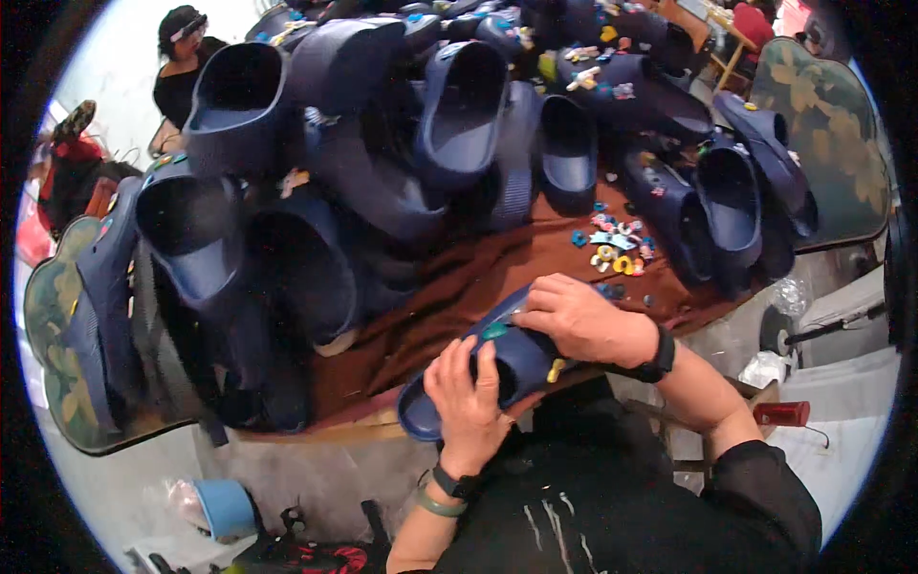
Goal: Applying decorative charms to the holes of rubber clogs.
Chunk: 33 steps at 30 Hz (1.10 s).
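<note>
At the near edge of the brown cloth-covered table, in the head view, a dark blue foam clog lies across the table's rim, directly in front of the person; the left hand wraps its heel end, fingers curled over the upper and pressed closed on it; the right hand grips the toe end from above, fingertips pinched down on the upper beside a small teal charm already seated there; a yellow charm shows on the clog's side. Judged from this, the step in hand is the fitting of decorative charms into the clog's holes. The next move likely calls for one hand to hold the clog steady while the other fetches a piece from the scattered pile of small coloured charms, which lies well apart toward the right on the cloth; firm thumb pressure would be needed to seat it. Beyond, a large heap of dark blue clogs covers the far table; a camouflage-patterned clog lies at the left edge.
</note>
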Each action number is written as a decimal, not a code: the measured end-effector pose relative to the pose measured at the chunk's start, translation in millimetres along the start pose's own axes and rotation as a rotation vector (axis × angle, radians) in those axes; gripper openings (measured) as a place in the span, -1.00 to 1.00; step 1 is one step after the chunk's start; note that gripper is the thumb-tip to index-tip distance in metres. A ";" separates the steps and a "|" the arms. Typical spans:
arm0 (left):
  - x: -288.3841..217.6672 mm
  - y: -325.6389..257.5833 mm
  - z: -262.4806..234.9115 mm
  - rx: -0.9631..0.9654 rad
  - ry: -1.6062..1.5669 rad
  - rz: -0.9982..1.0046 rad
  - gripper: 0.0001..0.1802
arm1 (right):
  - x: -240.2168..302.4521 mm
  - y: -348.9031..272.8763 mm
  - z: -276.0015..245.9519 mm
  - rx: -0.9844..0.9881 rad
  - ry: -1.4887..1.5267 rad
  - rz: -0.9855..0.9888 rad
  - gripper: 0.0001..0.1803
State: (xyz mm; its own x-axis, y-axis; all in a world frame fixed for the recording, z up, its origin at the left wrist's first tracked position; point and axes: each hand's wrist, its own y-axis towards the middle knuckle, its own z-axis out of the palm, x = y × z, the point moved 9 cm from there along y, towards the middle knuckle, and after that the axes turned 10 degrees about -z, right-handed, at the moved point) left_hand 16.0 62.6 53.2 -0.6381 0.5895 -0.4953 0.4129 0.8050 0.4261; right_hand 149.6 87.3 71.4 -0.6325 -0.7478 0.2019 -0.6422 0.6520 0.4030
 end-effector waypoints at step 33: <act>1.1 8.1 10.1 -0.009 0.046 0.013 0.10 | -137.1 -142.4 -22.9 -0.025 -0.143 0.520 -0.80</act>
State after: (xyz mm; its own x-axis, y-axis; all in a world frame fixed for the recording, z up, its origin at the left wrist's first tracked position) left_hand 25.2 70.4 48.4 -0.6621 0.5959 -0.4545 0.4156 0.7966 0.4391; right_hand 337.7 94.1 6.7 -0.9180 -0.3010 0.2581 -0.2188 0.9274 0.3036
